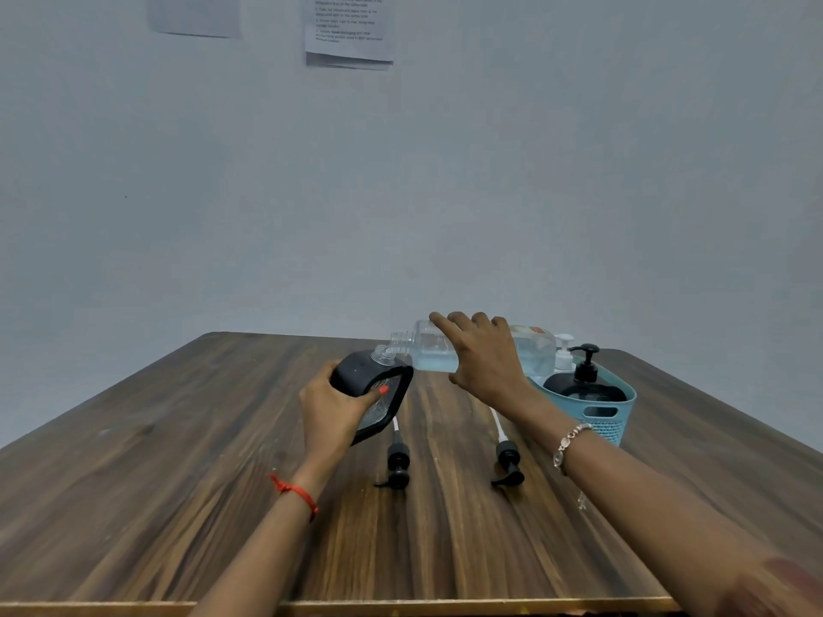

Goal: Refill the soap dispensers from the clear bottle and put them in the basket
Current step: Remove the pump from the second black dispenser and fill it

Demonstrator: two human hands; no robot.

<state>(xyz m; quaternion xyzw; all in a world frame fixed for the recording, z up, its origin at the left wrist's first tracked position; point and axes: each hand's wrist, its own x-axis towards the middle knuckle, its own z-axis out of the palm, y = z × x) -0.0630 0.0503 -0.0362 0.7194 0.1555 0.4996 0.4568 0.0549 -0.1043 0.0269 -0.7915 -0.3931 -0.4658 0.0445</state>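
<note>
2 hands busy, both gripping. Left hand (pixel 332 407) wraps fingers and thumb round the black dispenser (pixel 356 376), tilted over the table (pixel 156 460) so its open clear neck points up and right; cannot tell if its base rests on the wood. Right hand (pixel 485 356) grasps the clear bottle (pixel 434 349) from above, fingers curled over its body. Key relation: the bottle's long axis lies nearly horizontal, right to left, with the open mouth at the left end just above and beside the dispenser neck; cannot tell if they touch. Bluish liquid sits along the bottle's lower side, none seen at the mouth. Judgement: pour step, next move likely lifts the bottle's base end so liquid runs left into the neck; both openings are narrow, so misalignment could spill. 1 pump head (pixel 397 465) lies below the dispenser, a 2nd pump head (pixel 510 467) under the right wrist. Basket (pixel 614 420) stands right of the right hand, holding 1 black pump bottle (pixel 583 387) and 1 white-pump bottle (pixel 563 349) behind it.
</note>
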